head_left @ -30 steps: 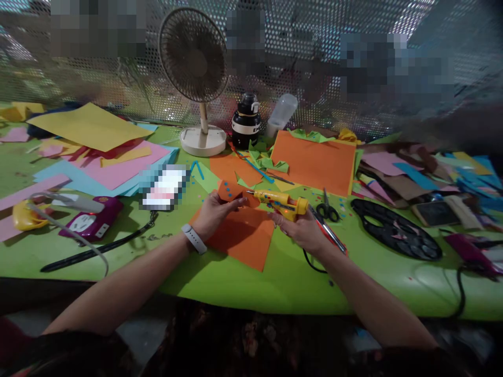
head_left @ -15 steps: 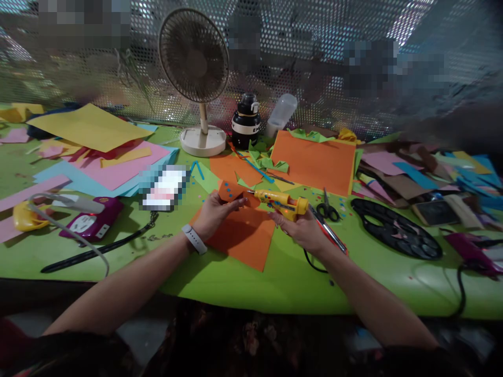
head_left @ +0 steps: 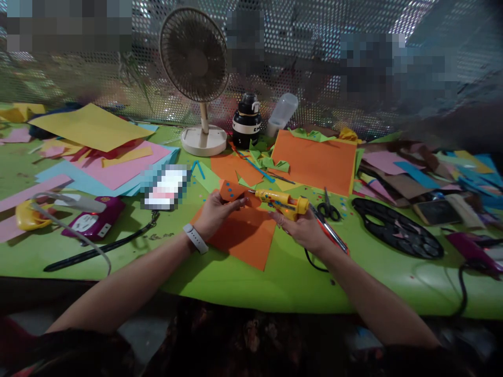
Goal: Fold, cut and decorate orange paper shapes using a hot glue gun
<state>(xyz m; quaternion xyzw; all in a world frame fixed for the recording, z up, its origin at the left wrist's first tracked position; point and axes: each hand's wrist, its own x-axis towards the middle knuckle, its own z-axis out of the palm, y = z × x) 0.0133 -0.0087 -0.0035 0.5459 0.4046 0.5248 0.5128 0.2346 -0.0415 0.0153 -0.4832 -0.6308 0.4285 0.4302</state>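
My left hand [head_left: 217,211] grips a small orange paper piece [head_left: 231,190] with blue dots, raised over an orange sheet [head_left: 248,238] lying on the green table [head_left: 236,293]. Closed round the handle of a yellow glue gun [head_left: 280,202] is my right hand [head_left: 297,228]. The gun points left, its metal tip close to the orange piece by my left fingertips; whether they touch is too small to tell. Black scissors [head_left: 328,210] lie just right of the gun, beside a red and silver tool [head_left: 332,235] partly behind my right hand.
A white fan [head_left: 203,140], a black bottle [head_left: 247,123] and a clear bottle [head_left: 285,110] stand at the back. Coloured paper [head_left: 92,127] and a phone [head_left: 167,187] lie left, near a purple power strip [head_left: 94,217]. A black palette [head_left: 396,230] lies right.
Both hands hold the same things in nearly the same pose. The whole view has shifted very slightly.
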